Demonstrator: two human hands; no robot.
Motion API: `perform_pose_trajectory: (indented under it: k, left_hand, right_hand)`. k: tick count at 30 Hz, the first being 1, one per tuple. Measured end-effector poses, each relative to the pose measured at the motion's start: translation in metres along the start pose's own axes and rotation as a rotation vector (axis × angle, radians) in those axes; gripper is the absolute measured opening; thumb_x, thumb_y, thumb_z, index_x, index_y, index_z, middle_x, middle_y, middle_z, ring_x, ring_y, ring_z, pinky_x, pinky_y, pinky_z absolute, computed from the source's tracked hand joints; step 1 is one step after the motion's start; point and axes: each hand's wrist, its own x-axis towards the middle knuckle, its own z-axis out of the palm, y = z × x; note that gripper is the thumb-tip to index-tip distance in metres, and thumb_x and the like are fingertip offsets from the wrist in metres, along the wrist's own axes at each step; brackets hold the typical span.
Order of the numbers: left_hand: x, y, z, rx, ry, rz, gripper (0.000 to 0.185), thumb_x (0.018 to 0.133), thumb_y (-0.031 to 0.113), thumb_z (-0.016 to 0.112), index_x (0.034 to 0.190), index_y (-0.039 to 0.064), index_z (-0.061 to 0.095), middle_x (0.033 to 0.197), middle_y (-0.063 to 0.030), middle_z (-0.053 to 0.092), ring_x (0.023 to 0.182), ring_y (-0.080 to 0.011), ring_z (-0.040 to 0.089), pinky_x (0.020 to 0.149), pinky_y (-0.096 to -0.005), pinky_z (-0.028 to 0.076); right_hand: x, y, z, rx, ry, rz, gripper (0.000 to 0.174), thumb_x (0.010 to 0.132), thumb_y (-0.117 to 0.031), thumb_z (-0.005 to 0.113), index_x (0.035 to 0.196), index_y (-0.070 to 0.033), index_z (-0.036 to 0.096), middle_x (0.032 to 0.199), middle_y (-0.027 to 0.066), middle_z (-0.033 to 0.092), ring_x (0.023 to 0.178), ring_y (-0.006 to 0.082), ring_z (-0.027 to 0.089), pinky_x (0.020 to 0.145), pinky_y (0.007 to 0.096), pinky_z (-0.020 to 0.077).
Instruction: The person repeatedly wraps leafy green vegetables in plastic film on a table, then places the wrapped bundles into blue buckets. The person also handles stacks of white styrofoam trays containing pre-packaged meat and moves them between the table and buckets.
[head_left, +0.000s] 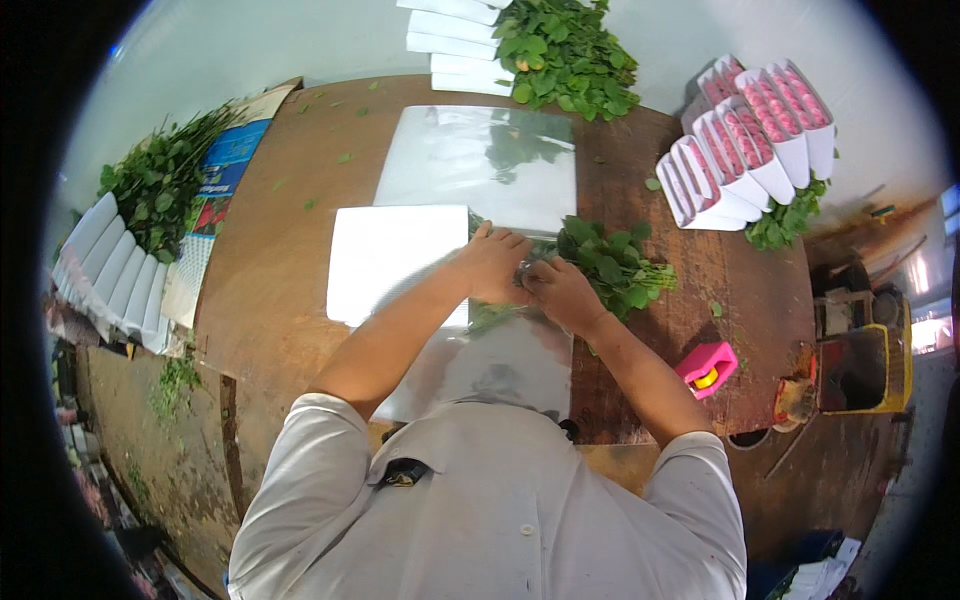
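A bundle of leafy stems (619, 266) lies across the table, its cut ends pointing right. Its left end is covered by a white corrugated cardboard wrap (397, 259). Under the wrap, clear plastic film (480, 180) is spread over the table. My left hand (495, 262) lies over the stems at the wrap's right edge; its fingertips are partly hidden and its hold is unclear. Close beside it, my right hand (561, 292) has its fingers closed on a shiny, gathered bit that looks like the film. The flower heads are hidden inside the wrap.
A pink tape dispenser (706, 369) sits right of my right forearm. Wrapped pink flower bunches (750, 135) are stacked at the back right. More leafy bunches in white wraps lie at the back (566, 56) and left (161, 180). A yellow-rimmed container (855, 367) stands beyond the table's right edge.
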Motion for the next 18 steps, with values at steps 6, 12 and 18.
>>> perform_pose_trajectory:
  k: [6,12,18]
  left_hand:
    - [-0.009,0.004,0.009,0.091,0.041,0.022,0.09,0.076,0.043,0.076,0.145,-0.002,0.041,0.145,-0.02,0.046,0.139,-0.0353,0.039,0.117,-0.0549,0.023]
    - [-0.006,0.001,0.013,0.054,0.038,0.019,0.086,0.079,0.035,0.075,0.147,-0.002,0.039,0.15,-0.0197,0.043,0.142,-0.0359,0.035,0.119,-0.0533,0.022]
    - [-0.006,0.0,0.015,0.064,0.085,0.058,0.084,0.079,0.036,0.075,0.146,-0.003,0.041,0.148,-0.0198,0.046,0.14,-0.0353,0.038,0.118,-0.0533,0.024]
  right_hand:
    - [-0.001,-0.022,0.004,-0.172,0.015,0.176,0.013,0.079,-0.018,0.07,0.089,-0.011,0.072,0.102,0.0041,0.061,0.097,0.0268,0.056,0.086,0.0411,0.0471]
    - [-0.125,-0.067,-0.049,0.114,0.676,0.875,0.016,0.096,-0.021,0.066,0.094,-0.007,0.073,0.108,0.0116,0.07,0.1,0.024,0.064,0.088,0.0381,0.051]
    - [-0.272,-0.096,-0.078,0.854,1.352,1.865,0.044,0.097,-0.044,0.066,0.11,-0.001,0.068,0.095,0.0056,0.067,0.083,0.0174,0.059,0.073,0.0339,0.049]
